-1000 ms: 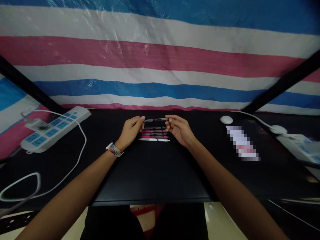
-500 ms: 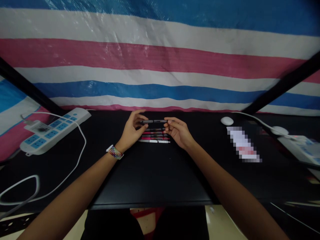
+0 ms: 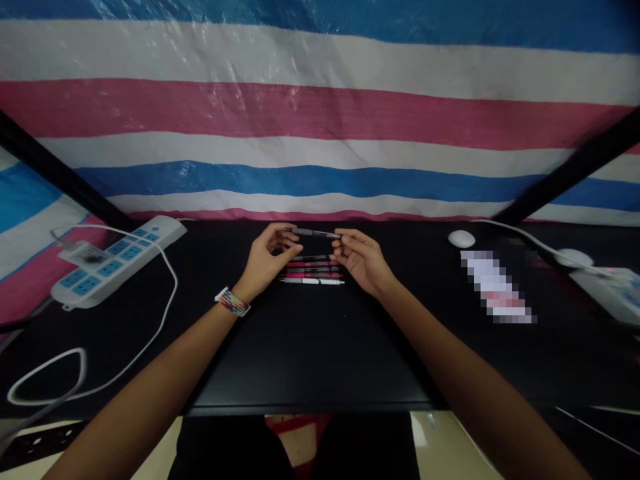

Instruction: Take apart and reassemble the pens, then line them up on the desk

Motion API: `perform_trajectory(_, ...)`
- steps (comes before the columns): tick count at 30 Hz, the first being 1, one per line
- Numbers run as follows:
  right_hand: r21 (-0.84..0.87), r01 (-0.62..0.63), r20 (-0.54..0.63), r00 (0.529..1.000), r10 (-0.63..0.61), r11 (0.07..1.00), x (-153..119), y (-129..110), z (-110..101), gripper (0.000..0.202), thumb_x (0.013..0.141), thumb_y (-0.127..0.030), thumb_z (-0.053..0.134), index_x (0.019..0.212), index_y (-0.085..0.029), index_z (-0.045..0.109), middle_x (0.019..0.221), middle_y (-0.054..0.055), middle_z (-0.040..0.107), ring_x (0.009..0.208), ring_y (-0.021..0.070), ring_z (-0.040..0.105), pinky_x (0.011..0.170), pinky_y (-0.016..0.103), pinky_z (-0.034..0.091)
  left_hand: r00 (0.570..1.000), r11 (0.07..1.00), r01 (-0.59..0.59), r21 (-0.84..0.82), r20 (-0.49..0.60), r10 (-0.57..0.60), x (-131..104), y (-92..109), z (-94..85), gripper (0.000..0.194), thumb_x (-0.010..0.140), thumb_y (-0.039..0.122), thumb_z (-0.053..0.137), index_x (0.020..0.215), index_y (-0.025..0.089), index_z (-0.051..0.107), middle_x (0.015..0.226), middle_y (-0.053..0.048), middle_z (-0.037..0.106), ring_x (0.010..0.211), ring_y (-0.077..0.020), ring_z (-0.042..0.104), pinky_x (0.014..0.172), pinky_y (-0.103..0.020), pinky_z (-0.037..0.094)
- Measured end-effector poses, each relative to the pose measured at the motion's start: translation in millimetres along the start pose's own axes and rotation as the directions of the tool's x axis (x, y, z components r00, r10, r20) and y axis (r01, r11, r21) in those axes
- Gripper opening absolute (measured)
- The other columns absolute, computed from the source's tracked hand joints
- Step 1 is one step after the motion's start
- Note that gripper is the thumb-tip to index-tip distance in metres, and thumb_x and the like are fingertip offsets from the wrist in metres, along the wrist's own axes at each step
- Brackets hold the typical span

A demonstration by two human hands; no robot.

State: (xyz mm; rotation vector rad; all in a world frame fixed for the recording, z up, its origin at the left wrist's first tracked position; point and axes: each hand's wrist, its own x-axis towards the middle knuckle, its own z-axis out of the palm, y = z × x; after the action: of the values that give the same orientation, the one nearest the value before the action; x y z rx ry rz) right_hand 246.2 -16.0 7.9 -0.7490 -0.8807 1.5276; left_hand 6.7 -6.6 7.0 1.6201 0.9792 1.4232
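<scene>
A dark pen with a grey grip (image 3: 315, 233) is held level above the desk, between my two hands. My right hand (image 3: 364, 261) pinches its right end between thumb and fingers. At the other end, the curled fingers of my left hand (image 3: 267, 259) hold the pen, while the thumb points right, below it. Under the pen, several more pens lie side by side in a row on the desk: a black pen (image 3: 315, 258), red-and-black pens (image 3: 314, 269) and, nearest me, a white pen (image 3: 313, 281). My hands partly cover the row's ends.
On the left of the black desk (image 3: 310, 360) sits a white power strip (image 3: 113, 267) with a looping white cable (image 3: 167, 313). To the right are a white mouse-like object (image 3: 461, 239), a blurred-out paper or packet (image 3: 495, 287) and another power strip (image 3: 607, 290). Striped sheeting (image 3: 320, 113) hangs behind.
The held pen has risen slightly and shifted right, and now tilts a little, its left end higher. My right hand has moved slightly right. The row of pens lies as before.
</scene>
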Motion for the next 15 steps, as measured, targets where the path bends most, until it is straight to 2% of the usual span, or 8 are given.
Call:
perform_trajectory(2, -0.001, 0.004, 0.01, 1.0, -0.004, 1.0, -1, -1, 1, 0.023, 0.08, -0.029, 0.091, 0.101, -0.023, 0.084, 0.085, 0.003, 0.078, 0.074, 0.0157, 0.069, 0.08, 0.036, 0.064, 1.0, 1.0, 0.008, 0.028, -0.001, -0.008, -1, 3, 0.1, 0.024, 0.093, 0.041, 0.082, 0.102, 0.02, 0.074, 0.084, -0.003, 0.075, 0.079, -0.0164, 0.072, 0.076, -0.029, 0.059)
perform_trajectory(4, -0.018, 0.001, 0.019, 1.0, -0.001, 1.0, -2, -1, 2, 0.02, 0.082, -0.029, 0.089, 0.1, -0.023, 0.084, 0.084, 0.003, 0.077, 0.072, 0.0156, 0.068, 0.078, 0.036, 0.063, 1.0, 0.998, 0.013, 0.064, 0.019, -0.014, -1, 6, -0.3, 0.034, 0.102, 0.048, 0.07, 0.084, 0.02, 0.072, 0.07, -0.001, 0.069, 0.067, -0.0144, 0.066, 0.068, -0.028, 0.055)
perform_trajectory(6, -0.035, -0.005, 0.02, 1.0, 0.006, 0.999, -2, -1, 3, 0.016, 0.085, -0.028, 0.086, 0.1, -0.024, 0.084, 0.083, 0.003, 0.076, 0.071, 0.0153, 0.067, 0.076, 0.036, 0.062, 0.999, 0.996, 0.02, 0.083, 0.048, -0.024, -2, 8, -1.1, 0.042, 0.105, 0.05, 0.066, 0.075, 0.02, 0.07, 0.063, -0.001, 0.065, 0.061, -0.0135, 0.062, 0.063, -0.027, 0.051)
perform_trajectory(15, -0.036, 0.013, 0.006, 1.0, -0.012, 0.999, -1, 0, 4, 0.015, 0.087, -0.036, 0.086, 0.095, -0.025, 0.083, 0.079, 0.002, 0.074, 0.067, 0.0152, 0.065, 0.074, 0.036, 0.062, 0.993, 0.998, 0.001, 0.063, 0.114, -0.009, -6, 13, -2.2, 0.023, 0.1, 0.035, 0.068, 0.081, 0.021, 0.07, 0.068, -0.001, 0.067, 0.064, -0.0147, 0.065, 0.064, -0.027, 0.053)
